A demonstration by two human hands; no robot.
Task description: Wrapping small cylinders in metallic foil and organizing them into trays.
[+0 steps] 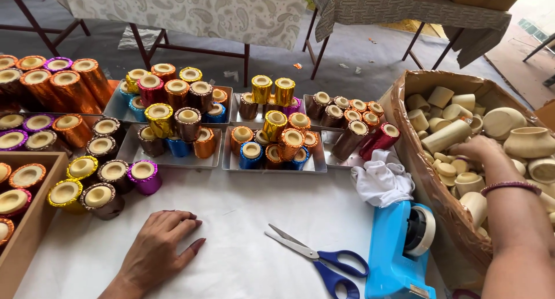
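The left hand (159,247) is lying palm down on the white surface (243,218), its fingers (188,227) spread flat and grasping nothing. The right hand (480,149) is reaching into the cardboard box (419,177) at the right, resting among plain wooden cups (448,136) and small wooden pots (529,142); its fingers are curling down over the pieces, but I cannot tell whether they are gripping one. A beaded bracelet (511,186) is sitting on that wrist. Blue-handled scissors (318,257) are lying partly open on the surface between the two hands, just beside a blue tape dispenser (396,253) that is standing against the box. A crumpled white cloth (381,180) is lying near the box's front corner. Behind these, metal trays (231,163) are holding cups wrapped in shiny foil (159,119) of gold, copper, red, blue and purple, some stacked on others. More foil-wrapped cups (98,198) are standing loose near the left hand, and a wooden crate (34,218) at the far left is holding still more.
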